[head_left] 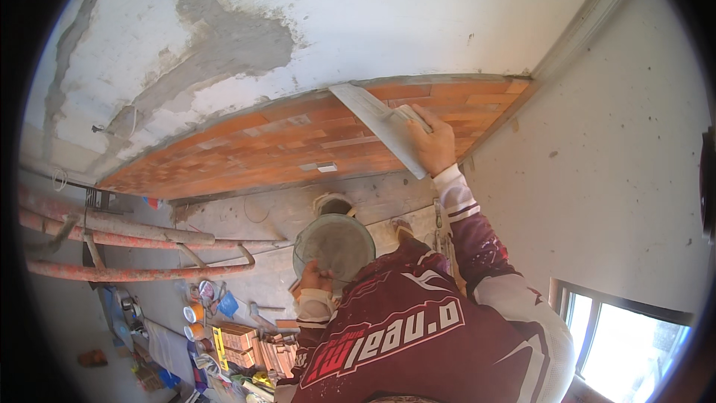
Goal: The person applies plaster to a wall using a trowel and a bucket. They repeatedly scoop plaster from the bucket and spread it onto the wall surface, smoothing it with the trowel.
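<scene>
My right hand (434, 138) is wrapped round the handle of a long, flat plastering trowel (377, 128). The trowel's blade slants across the top of the orange-brown brick facing (261, 145), its far end at the seam with the white wall. Lower down, my left hand (317, 277) grips the near side of a round bucket (371, 242), its fingers curled at the rim. Something grey lies inside the bucket. Part of the bucket is hidden behind that hand and my maroon sleeve.
Grey filled channels (246, 48) run over the white wall. A red ladder-like metal frame (149, 272) stands to the left. Stacked bricks (239, 339), orange-and-white pails (194, 313) and tools crowd the floor at lower left. A plain wall and a window (611, 328) are at right.
</scene>
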Tool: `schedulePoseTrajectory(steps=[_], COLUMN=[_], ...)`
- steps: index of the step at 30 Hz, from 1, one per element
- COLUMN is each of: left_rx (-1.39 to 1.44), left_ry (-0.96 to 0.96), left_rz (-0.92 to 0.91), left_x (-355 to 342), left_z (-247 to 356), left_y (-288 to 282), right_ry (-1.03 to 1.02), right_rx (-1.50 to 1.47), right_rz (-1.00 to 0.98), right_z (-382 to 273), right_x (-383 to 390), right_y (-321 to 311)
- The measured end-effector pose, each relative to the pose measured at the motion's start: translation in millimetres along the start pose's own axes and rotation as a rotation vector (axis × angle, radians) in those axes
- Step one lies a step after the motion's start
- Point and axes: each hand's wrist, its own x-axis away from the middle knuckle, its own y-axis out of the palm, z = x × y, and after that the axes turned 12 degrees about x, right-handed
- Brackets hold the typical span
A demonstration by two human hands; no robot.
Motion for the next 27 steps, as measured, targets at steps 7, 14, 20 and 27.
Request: schedulePoseTrajectory(steps=[7, 14, 20, 27], left_rx=[-0.041, -0.03, -0.045, -0.032], left_ry=[0.008, -0.02, -0.033, -0.035], left_rz=[-0.012, -0.01, -0.052, -0.045], left_x=[0, 4, -3, -8], left_z=[-3, -7, -9, -10], left_y=[8, 24, 17, 15], right_ry=[0.045, 0.09, 0.077, 0.066], right_rx=[0.03, 0.05, 0.102, 0.194], right_rz=[0.083, 0.108, 0.12, 0.16], right_z=[27, 43, 60, 83], right_x=[-1, -3, -7, -15], right_y=[-51, -94, -124, -168])
